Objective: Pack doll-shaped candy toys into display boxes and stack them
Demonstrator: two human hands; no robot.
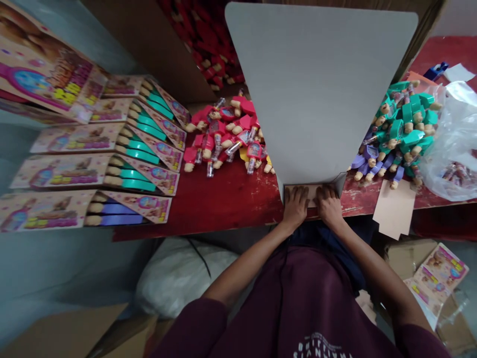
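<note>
A large cardboard display box [324,89] stands in front of me, its tall pale grey panel rising away from me. A narrow brown strip of its inside [312,194] shows at the low end. My left hand [295,208] is at the left end of this strip, with its fingers over the card. At the right end, my right hand [329,205] grips the card with bent fingers. Part of each hand's thumb side is hard to make out. The box rests at the front edge of the red table [231,199].
Red toy pieces with clear tubes [223,129] lie left of the box; green [406,119] and purple ones [372,161] lie right. Filled printed display boxes [74,166] line the left. A plastic bag [452,149] and a flat card piece [395,209] lie at right.
</note>
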